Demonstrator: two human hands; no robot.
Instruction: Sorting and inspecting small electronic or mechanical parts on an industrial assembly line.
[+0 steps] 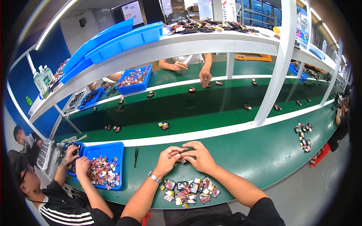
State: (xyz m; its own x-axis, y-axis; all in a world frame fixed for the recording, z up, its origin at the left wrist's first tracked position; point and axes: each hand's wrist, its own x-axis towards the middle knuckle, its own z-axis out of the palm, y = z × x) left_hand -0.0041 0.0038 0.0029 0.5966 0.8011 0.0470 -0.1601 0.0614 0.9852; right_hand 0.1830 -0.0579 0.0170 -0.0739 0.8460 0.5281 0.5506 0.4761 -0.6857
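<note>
My left hand (168, 159) and my right hand (200, 157) meet over the green bench and are both closed on one small dark electronic part (184, 150). Fingers cover most of it; a bit of red and yellow shows below them. Between my forearms lies a group of small black-cased electronic parts (191, 190) with red, white and yellow pieces. Left of my left hand, black tweezers (136, 156) rest on the bench, touched by neither hand.
A blue tray (121, 165) of small red and white parts stands at left, where a co-worker's hands (81, 164) reach. Beyond a white rail (151, 141), a dark green belt (211, 113) carries scattered parts. A white post (277, 71) rises at right. Another person's hands (204, 77) work opposite.
</note>
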